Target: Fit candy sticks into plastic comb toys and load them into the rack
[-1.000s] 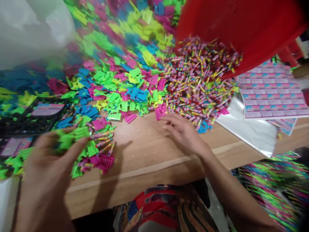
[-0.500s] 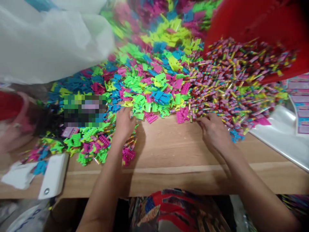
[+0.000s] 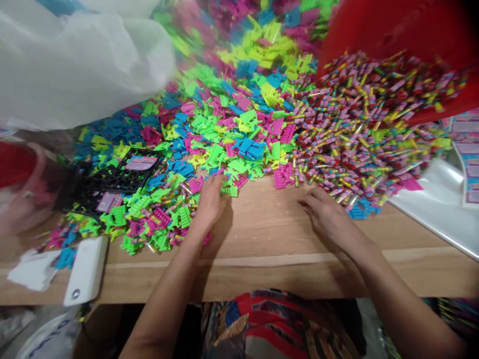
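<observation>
My left hand [image 3: 211,202] is at the front edge of a heap of small bright plastic pieces [image 3: 215,154], green, pink, blue and yellow, with comb-like slots. Its fingers are curled together beside a green slotted piece [image 3: 229,190]; what they hold, if anything, is hidden. My right hand [image 3: 326,213] rests low over the wood, thumb and fingers pinched. A dark red spot shows at its fingertips, too small to name. Just behind it spreads a pile of small pink-and-yellow wrapped tubes [image 3: 337,144]. A pink slotted piece [image 3: 282,176] lies between the hands.
A red container [image 3: 396,30] spills tubes at the back right. White plastic bags [image 3: 86,70] bulge at the back left. Black openwork baskets [image 3: 108,182], a pink tub [image 3: 37,194] and a white device [image 3: 86,269] stand left. A silvery sheet [image 3: 437,199] and printed cards [image 3: 470,164] lie right.
My left hand has moved right along the heap's edge, beside the green piece. My right hand has drawn slightly back from the tubes toward me, fingers still pinched.
</observation>
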### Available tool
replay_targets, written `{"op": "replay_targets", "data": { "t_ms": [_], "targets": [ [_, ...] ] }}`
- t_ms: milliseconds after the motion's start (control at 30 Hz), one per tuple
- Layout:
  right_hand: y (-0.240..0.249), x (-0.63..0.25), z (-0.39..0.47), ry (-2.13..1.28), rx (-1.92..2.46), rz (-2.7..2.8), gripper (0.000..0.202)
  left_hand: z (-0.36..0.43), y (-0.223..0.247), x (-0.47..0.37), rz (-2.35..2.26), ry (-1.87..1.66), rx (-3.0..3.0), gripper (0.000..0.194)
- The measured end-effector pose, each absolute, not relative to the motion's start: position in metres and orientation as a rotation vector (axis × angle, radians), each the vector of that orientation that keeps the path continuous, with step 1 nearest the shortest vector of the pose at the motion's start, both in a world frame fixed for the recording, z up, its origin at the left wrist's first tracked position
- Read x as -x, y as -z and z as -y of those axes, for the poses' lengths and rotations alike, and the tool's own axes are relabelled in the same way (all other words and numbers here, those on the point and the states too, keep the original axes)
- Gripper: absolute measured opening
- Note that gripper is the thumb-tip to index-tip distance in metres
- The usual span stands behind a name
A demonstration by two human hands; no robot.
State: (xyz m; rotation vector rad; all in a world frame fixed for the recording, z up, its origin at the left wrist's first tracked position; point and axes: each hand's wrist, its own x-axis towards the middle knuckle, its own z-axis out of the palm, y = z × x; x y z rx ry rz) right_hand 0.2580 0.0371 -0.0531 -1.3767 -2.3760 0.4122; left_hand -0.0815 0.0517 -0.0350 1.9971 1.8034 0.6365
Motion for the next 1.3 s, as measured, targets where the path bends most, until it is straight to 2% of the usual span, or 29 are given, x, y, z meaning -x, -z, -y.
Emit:
{"op": "replay_targets", "data": {
  "t_ms": [267, 367, 533, 733, 867, 967, 1067, 1300],
  "targets": [
    [0.033, -0.232, -0.031, -0.521, 1.304, 2.224, 0.018, -0.027, 0.039, 0.072, -1.602, -0.929, -1.583, 0.038],
    [0.028, -0.213, -0.023, -0.649, 1.281, 2.142, 0.014, -0.015, 0.043, 0.065, -1.607, -0.976, -1.416, 0.037],
    [0.028, -0.179, -0.015, -0.886, 1.162, 2.078, 0.013, -0.001, 0.044, 0.046, -1.630, -1.022, -1.260, 0.024],
    [0.042, -0.164, -0.022, -0.950, 1.196, 1.922, 0.018, -0.003, 0.040, 0.027, -1.454, -1.173, -0.912, 0.052],
    [0.049, -0.163, -0.022, -1.148, 1.253, 1.753, 0.023, -0.005, 0.038, 0.023, -1.288, -1.097, -0.755, 0.035],
    [0.047, -0.160, -0.018, -1.330, 1.233, 1.570, 0.025, -0.002, 0.036, 0.017, -1.225, -1.127, -0.712, 0.029],
    [0.042, -0.155, -0.014, -1.378, 1.186, 1.521, 0.023, 0.003, 0.033, 0.011, -1.196, -1.142, -0.668, 0.031],
    [0.030, -0.156, -0.014, -1.236, 1.134, 1.626, 0.019, 0.004, 0.028, 0.010, -1.015, -1.242, -0.555, 0.037]
  ]
}}
